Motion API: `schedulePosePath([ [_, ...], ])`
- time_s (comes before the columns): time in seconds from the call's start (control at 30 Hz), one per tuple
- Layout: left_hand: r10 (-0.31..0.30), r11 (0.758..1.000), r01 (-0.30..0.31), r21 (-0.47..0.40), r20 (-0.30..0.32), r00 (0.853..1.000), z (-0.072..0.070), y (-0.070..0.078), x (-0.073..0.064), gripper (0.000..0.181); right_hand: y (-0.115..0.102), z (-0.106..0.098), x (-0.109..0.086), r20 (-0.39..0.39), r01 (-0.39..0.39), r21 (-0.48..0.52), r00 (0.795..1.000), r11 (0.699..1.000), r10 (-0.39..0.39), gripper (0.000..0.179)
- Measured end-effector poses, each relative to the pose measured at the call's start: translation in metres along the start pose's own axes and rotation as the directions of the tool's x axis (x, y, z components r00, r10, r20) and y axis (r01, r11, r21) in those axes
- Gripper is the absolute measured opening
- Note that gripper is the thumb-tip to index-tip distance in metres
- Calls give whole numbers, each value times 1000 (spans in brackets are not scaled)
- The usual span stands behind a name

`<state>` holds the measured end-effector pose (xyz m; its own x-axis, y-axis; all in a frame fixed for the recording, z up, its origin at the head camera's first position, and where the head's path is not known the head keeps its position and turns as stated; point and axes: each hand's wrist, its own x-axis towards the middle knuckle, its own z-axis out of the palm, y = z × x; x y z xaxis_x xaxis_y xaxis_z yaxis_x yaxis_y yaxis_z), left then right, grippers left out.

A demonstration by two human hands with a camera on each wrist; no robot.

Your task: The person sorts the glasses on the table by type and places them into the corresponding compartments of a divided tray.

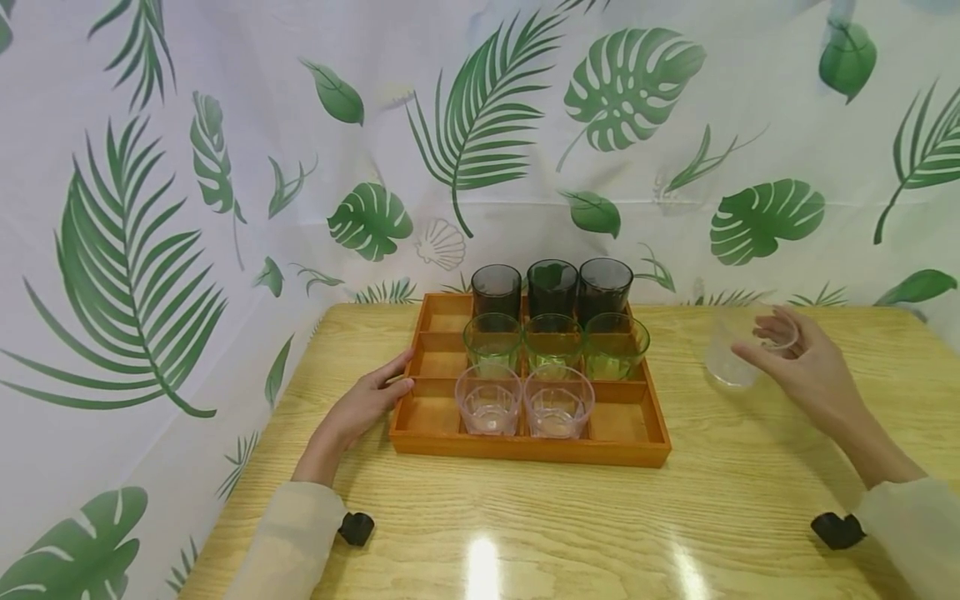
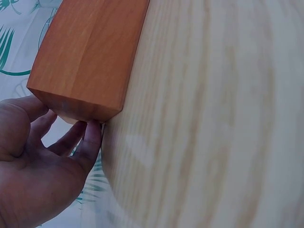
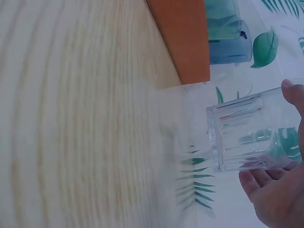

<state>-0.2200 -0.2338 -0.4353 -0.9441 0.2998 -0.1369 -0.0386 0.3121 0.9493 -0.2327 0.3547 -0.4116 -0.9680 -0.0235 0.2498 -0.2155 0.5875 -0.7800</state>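
My left hand holds the left side of a wooden compartment tray, thumb by the rim and fingers against the outer wall. In the left wrist view, bent fingers meet the tray's end face. Off to the tray's right, my right hand grips a clear drinking glass near its mouth, thumb on one side, fingers on the other. That glass is tilted in the head view. Two clear, faintly pink glasses occupy the tray's front row; the front-right compartment is bare.
Three green glasses fill part of the middle row, and three dark grey glasses stand behind them. Bare compartments line the tray's left column. The tray sits on a wood-grain table, with a leaf-patterned cloth behind and to the left.
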Motion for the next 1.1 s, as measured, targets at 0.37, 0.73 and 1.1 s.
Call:
schedulePosePath([
  [0.37,2,1000,-2,5,2,1000,0,-2,-1,61,-19,-8,-28,32,50,25,998,998,-51,74],
  [0.73,3,1000,-3,3,0,1000,-1,-4,1,61,-28,-13,-48,13,92,37,996,995,-93,78],
  [1.1,7,1000,-7,-2,7,1000,-1,-3,0,61,-37,-14,-64,28,117,31,993,993,-118,81],
])
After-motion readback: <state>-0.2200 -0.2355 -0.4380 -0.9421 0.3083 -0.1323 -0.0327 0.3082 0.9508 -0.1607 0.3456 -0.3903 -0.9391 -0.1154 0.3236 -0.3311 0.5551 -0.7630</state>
